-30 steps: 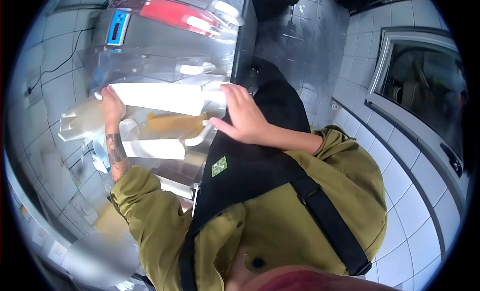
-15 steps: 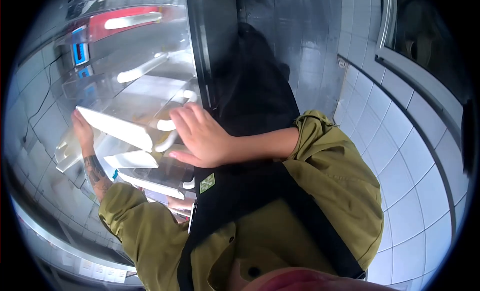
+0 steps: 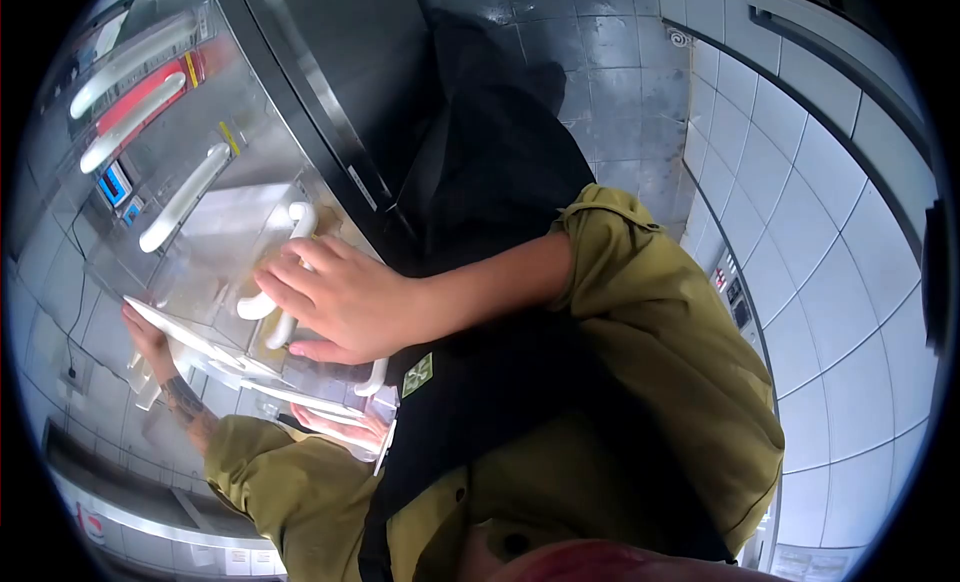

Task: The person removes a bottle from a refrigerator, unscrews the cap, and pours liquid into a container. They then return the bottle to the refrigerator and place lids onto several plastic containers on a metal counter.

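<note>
Clear lidded containers with white handles stand on the counter at my left. A white lid (image 3: 185, 332), seen nearly edge-on, is tilted up there, and my left hand (image 3: 146, 332) grips its far end. My right hand (image 3: 340, 297) reaches across from the other side, fingers spread and slightly bent over a white curved handle (image 3: 257, 306). Its thumb is apart, beside a second handle (image 3: 283, 332). Something yellowish-brown shows through the clear plastic below these fingers. Farther up the row is a closed clear container (image 3: 230, 217) with a white handle (image 3: 297, 218).
More long white handles (image 3: 180, 202) line the counter, one over a red part (image 3: 135, 104). A blue-screened device (image 3: 114, 184) sits beyond. Another hand (image 3: 345, 428) shows near the counter's lower end. The dark counter edge (image 3: 300, 102) runs beside me; white-tiled wall (image 3: 830, 272) is at right.
The view has turned, so the counter appears slanted. In the picture, both hands and the lid sit lower and farther left. My right hand has moved farther over the handles.
</note>
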{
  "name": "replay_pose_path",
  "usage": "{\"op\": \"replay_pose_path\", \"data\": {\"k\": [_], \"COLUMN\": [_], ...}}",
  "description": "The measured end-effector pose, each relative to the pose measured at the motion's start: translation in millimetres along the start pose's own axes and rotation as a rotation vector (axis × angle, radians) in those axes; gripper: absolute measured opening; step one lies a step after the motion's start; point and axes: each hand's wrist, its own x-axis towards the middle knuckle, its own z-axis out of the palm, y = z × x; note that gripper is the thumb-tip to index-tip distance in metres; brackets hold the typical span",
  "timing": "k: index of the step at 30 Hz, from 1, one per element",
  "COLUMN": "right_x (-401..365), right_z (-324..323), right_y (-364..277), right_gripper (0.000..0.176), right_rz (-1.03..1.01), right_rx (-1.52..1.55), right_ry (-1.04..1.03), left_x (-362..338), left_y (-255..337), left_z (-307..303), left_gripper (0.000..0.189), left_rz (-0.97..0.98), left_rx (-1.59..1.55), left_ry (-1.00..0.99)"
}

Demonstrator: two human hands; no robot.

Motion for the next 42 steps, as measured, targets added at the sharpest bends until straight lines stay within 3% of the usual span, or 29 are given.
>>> {"op": "replay_pose_path", "data": {"k": [5, 7, 8, 9, 11, 12, 15, 18, 20, 22, 23, 25, 28, 32, 35, 37, 40, 42], "right_x": [6.8, 19.0, 29.2, 35.4, 49.8, 64.5, 106.6, 132.4, 142.9, 155.7, 146.1, 140.4, 151.6, 183.1, 170.9, 159.5, 159.3, 167.5], "right_z": [-11.2, -17.2, -20.3, -24.9, -29.9, -22.5, 11.0, 22.0, 16.8, 21.7, 48.9, 53.4, 37.0, 40.4, 111.0, 103.1, 89.5, 70.6], "right_y": [-6.0, -17.2, -28.2, -38.8, -64.3, -85.2, -141.3, -176.8, -178.0, -142.1, -86.1, -65.6, -117.9, -185.2, -56.7, -80.4, -76.1, -74.4], "right_gripper": [0.057, 0.054, 0.037, 0.031, 0.020, 0.021, 0.034, 0.033, 0.033, 0.040, 0.044, 0.047, 0.046, 0.045, 0.047, 0.044, 0.040, 0.036], "right_rz": [0.025, -0.027, -0.103, -0.138, -0.206, -0.296, -0.529, -0.664, -0.592, -0.264, 0.012, 0.080, 0.158, -0.032, -0.217, 0.508, 0.329, 0.220], "right_rx": [0.109, 0.157, 0.184, 0.256, 0.381, 0.444, 0.556, 0.728, 0.829, 0.611, 0.438, 0.520, 0.583, 0.908, 0.273, 0.653, 0.726, 0.815], "right_ry": [-0.057, -0.014, 0.118, 0.051, -0.089, 0.002, -0.159, -0.225, -0.279, -0.510, -0.574, -0.644, -0.720, -0.770, -0.592, -0.701, -0.852, -0.701], "left_x": [-5.7, 10.2, 10.7, 10.4, -4.5, -7.4, -3.2, -9.7, -10.6, -12.9, -21.0, -30.6, -37.6, -43.7, -46.5, -41.8, -49.8, -50.2], "left_y": [4.7, -56.4, -62.7, -61.0, -5.6, 13.6, 12.0, 40.9, 59.1, 68.0, 80.4, 91.5, 101.2, 108.1, 110.4, 107.2, 115.4, 117.6], "left_z": [3.5, 16.0, 21.2, 25.2, 28.2, 27.9, 42.4, 42.2, 38.8, 32.8, 27.2, 22.1, 23.0, 15.5, 24.5, 26.6, 27.5, 19.1], "left_gripper": [0.050, 0.050, 0.049, 0.049, 0.047, 0.045, 0.039, 0.039, 0.040, 0.040, 0.040, 0.039, 0.038, 0.034, 0.034, 0.034, 0.032, 0.031], "left_rz": [-0.006, 0.186, 0.232, 0.276, 0.101, 0.057, 0.010, -0.131, -0.246, -0.283, -0.298, -0.362, -0.353, -0.369, -0.371, -0.362, -0.376, -0.396], "left_rx": [0.003, 0.061, 0.117, 0.171, 0.065, 0.066, -0.044, -0.073, -0.095, -0.150, -0.187, -0.229, -0.263, -0.307, -0.317, -0.304, -0.341, -0.324], "left_ry": [0.015, 0.122, 0.139, 0.159, 0.203, 0.212, 0.273, 0.229, 0.166, 0.153, 0.134, 0.129, 0.194, 0.202, 0.225, 0.283, 0.265, 0.277]}}
